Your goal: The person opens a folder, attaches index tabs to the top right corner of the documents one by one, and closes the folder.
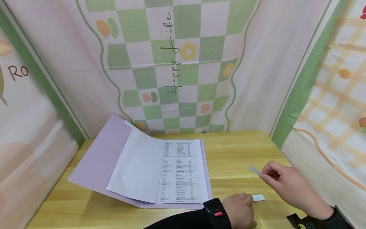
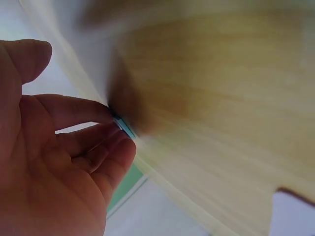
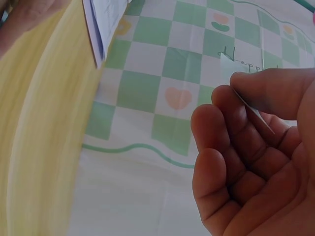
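Note:
My right hand (image 1: 288, 184) is raised above the table's right side, pinching a thin pale green sticky strip (image 1: 253, 170) between thumb and forefinger. In the right wrist view that strip (image 3: 235, 64) sticks out past the thumb, slightly bent. My left hand (image 1: 238, 210) lies low at the table's front, its fingertips pressing on a small pale green pad of sticky strips (image 1: 259, 197). The left wrist view shows the pad's edge (image 2: 126, 128) under the fingertips, with the thumb held apart. To the left lies an open purple folder (image 1: 97, 152) with a printed sheet (image 1: 186, 171) on its right side.
The wooden table (image 1: 237, 146) carries the folder and pad. A blank white page (image 1: 134, 168) stands partly lifted beside the printed sheet. Patterned curtain (image 1: 187, 76) closes off the back and both sides.

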Demonstrator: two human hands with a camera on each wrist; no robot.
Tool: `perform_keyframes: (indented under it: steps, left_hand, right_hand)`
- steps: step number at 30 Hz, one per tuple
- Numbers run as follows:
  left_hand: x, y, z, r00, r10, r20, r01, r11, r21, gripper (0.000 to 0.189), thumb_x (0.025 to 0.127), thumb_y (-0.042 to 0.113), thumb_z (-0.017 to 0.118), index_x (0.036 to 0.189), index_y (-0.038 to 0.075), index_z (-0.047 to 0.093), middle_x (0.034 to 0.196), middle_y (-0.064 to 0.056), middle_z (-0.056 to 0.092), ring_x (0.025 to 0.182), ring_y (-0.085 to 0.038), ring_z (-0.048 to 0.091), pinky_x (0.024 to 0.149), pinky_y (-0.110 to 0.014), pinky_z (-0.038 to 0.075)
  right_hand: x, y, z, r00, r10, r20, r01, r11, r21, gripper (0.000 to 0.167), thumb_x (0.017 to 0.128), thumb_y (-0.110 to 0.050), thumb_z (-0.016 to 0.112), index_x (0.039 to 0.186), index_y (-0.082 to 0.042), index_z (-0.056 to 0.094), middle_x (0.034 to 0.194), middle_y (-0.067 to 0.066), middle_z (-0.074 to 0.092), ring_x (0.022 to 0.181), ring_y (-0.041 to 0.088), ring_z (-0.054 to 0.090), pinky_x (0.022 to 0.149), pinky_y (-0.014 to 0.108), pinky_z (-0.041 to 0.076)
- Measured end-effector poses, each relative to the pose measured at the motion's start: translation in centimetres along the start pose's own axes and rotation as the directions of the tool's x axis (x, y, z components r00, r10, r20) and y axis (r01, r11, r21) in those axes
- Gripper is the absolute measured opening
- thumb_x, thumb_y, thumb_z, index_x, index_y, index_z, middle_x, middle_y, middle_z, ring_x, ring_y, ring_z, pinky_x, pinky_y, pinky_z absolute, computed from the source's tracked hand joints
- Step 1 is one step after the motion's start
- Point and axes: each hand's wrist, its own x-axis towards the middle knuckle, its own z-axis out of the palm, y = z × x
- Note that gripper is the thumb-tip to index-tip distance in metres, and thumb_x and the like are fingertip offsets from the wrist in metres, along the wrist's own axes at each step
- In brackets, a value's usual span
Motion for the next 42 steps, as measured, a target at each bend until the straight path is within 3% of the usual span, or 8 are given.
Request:
perform_keyframes:
  steps: [11,18,21,24,27,33,35,42]
  left_hand:
    - [0.3,0.0,-0.4,1.000,-0.021,0.007,0.021,1.000,-0.022,0.039,0.098,0.064,0.045,0.112,0.037,0.069,0.123,0.021,0.040,0.104,0.001,0.036,0.087,-0.016,0.032]
    - [0.2,-0.4,-0.4,0.999,-0.046,0.012,0.047,0.997,-0.058,0.055,0.098,0.065,0.041,0.141,0.034,0.054,0.143,0.017,0.038,0.126,0.003,0.031,0.105,-0.022,0.026]
    - [-0.9,-1.2,-0.8,0.998,-0.018,-0.065,0.012,0.996,-0.090,0.050,0.100,0.058,0.045,0.141,0.031,0.055,0.139,0.014,0.044,0.125,0.001,0.037,0.103,-0.023,0.030]
    - [-2.8,-2.6,-1.4,0.972,0.006,-0.234,-0.027,0.996,-0.088,0.024,0.100,0.045,0.055,0.115,0.032,0.068,0.106,0.019,0.054,0.095,0.002,0.049,0.088,-0.020,0.039]
    - [-4.7,-4.6,-1.4,0.907,-0.044,-0.419,0.002,0.995,-0.100,0.006,0.095,0.034,0.065,0.091,0.031,0.068,0.081,0.019,0.052,0.070,0.003,0.045,0.073,-0.017,0.039]
    - [-9.5,-9.4,-0.4,0.661,-0.252,-0.706,0.076,0.960,-0.271,0.005,0.089,0.019,0.072,0.085,0.022,0.072,0.074,0.015,0.061,0.064,0.002,0.050,0.061,-0.015,0.035]
    - [-11.1,-10.7,-0.4,0.590,-0.341,-0.732,0.076,0.926,-0.370,0.004,0.090,0.016,0.072,0.090,0.018,0.076,0.079,0.012,0.066,0.067,0.002,0.055,0.063,-0.015,0.038]
    - [-15.8,-13.3,-1.4,0.427,-0.603,-0.674,-0.009,0.743,-0.669,0.010,0.093,0.012,0.071,0.101,0.011,0.076,0.084,0.008,0.067,0.071,-0.003,0.057,0.062,-0.021,0.046]
  right_hand:
    - [0.0,-0.3,1.0,0.997,0.042,0.071,-0.045,0.998,0.036,0.012,0.094,-0.013,0.070,0.091,-0.021,0.061,0.078,-0.021,0.057,0.069,0.000,0.053,0.059,0.026,0.044]
    - [0.2,-0.3,0.9,1.000,0.015,0.008,-0.016,0.999,0.031,0.014,0.094,-0.013,0.070,0.092,-0.024,0.062,0.080,-0.021,0.059,0.071,0.000,0.056,0.061,0.026,0.046]
    - [0.1,-0.4,1.0,0.999,0.032,-0.017,-0.031,0.998,0.046,0.012,0.096,-0.016,0.069,0.094,-0.027,0.063,0.081,-0.020,0.059,0.072,0.002,0.055,0.063,0.025,0.044]
    - [0.1,-0.6,1.2,0.995,0.095,-0.040,-0.092,0.993,0.068,0.007,0.099,-0.022,0.065,0.097,-0.029,0.063,0.083,-0.014,0.060,0.072,0.006,0.053,0.064,0.025,0.041]
    - [0.5,-0.9,1.6,0.984,0.160,-0.073,-0.154,0.984,0.090,0.004,0.101,-0.029,0.062,0.102,-0.026,0.064,0.086,-0.008,0.060,0.073,0.010,0.051,0.066,0.025,0.038]
    - [2.9,-2.4,2.9,0.975,0.175,-0.139,-0.152,0.975,0.159,0.020,0.102,-0.035,0.059,0.109,-0.017,0.064,0.089,-0.002,0.060,0.073,0.013,0.048,0.067,0.027,0.037]
    - [3.7,-3.1,3.2,0.974,0.158,-0.162,-0.131,0.977,0.166,0.020,0.102,-0.035,0.059,0.109,-0.017,0.064,0.089,-0.002,0.060,0.074,0.012,0.048,0.068,0.026,0.038]
    - [5.8,-5.8,3.9,0.977,0.112,-0.181,-0.074,0.976,0.206,0.016,0.101,-0.030,0.061,0.103,-0.015,0.067,0.080,-0.001,0.058,0.066,0.016,0.047,0.059,0.028,0.037]
